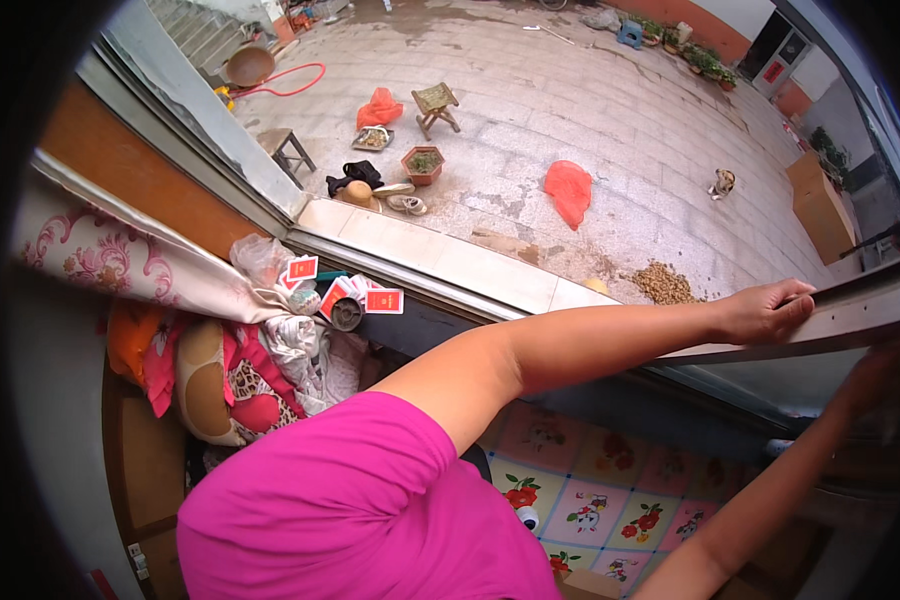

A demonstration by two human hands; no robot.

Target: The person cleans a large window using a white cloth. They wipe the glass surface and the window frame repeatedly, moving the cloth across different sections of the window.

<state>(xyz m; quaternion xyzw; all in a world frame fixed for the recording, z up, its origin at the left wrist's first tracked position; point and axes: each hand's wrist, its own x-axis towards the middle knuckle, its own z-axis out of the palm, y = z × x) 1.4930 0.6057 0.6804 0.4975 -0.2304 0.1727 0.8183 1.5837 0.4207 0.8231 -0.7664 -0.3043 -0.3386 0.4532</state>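
Observation:
My left arm reaches across to the right, and my left hand is closed on the edge of a metal-framed window sash. Below it, my right hand is raised beside the window glass at the dark right rim. Shadow and blur hide its fingers, and I cannot make out whether it holds anything.
On the left of the sill lie red-and-white playing cards and a round grey dish, near piled clothes and a floral curtain. Outside are a folding stool, a potted plant, red bags and a small animal.

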